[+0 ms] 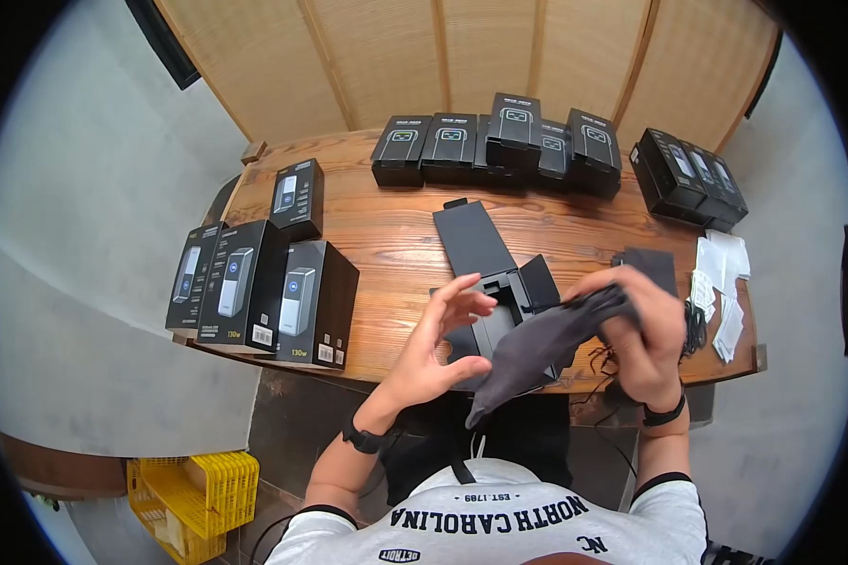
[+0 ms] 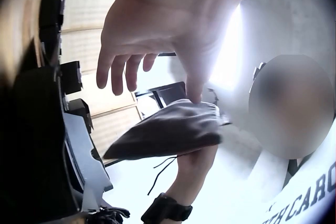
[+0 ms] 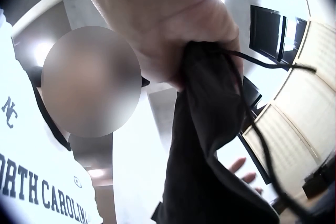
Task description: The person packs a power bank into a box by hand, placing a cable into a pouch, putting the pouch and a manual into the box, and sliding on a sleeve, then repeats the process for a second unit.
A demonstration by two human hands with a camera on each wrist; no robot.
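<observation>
In the head view a dark grey drawstring pouch (image 1: 542,347) hangs slanting from the right hand (image 1: 645,344), whose fingers grip its gathered end; black cords dangle there. The right wrist view shows that hand (image 3: 184,40) closed round the black-looking cloth (image 3: 199,150). The left hand (image 1: 438,344) is spread, its thumb near the pouch's lower part; whether they touch I cannot tell. In the left wrist view the fingers of the left hand (image 2: 152,40) point down above the pouch (image 2: 168,129). Under the pouch lies an opened black box (image 1: 476,235), partly hidden.
Printed boxes (image 1: 245,282) stand at the table's left, and several black boxes (image 1: 452,141) line the back. More boxes (image 1: 688,174) are at the back right. White papers (image 1: 723,264) and coiled black cables (image 1: 694,325) lie on the right. Yellow crates (image 1: 212,490) sit on the floor.
</observation>
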